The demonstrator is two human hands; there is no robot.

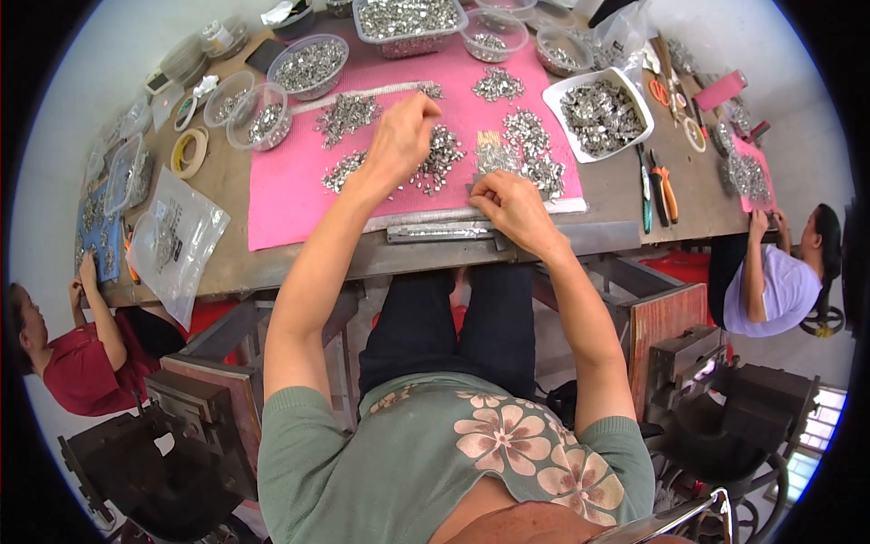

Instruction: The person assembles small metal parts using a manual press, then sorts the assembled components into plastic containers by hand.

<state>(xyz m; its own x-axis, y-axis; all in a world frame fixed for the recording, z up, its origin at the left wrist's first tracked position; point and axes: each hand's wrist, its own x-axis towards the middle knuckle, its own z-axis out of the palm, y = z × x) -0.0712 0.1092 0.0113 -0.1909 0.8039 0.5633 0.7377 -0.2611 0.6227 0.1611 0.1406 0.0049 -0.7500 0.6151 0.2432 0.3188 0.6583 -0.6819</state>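
Observation:
My left hand (401,138) hovers over the pink mat (290,195), its fingers curled together next to a pile of small shiny metal pieces (441,161). Whatever those fingertips hold, if anything, is too small to make out. My right hand (515,207) is at the mat's near edge with thumb and fingers pinched beside a dark flat piece; what lies between them is hidden. Just left of it, a long narrow metal fixture (444,233) lies along the table edge, with a row of silvery bits in it. Another heap of metal pieces (530,136) spreads beyond my right hand.
A white tray (587,155) of metal parts stands right of the mat, with orange-handled pliers (668,192) nearby. Clear tubs (311,93) of pieces line the back. Tape rolls (188,152) and a plastic bag (181,231) lie left. Two other people work at either side.

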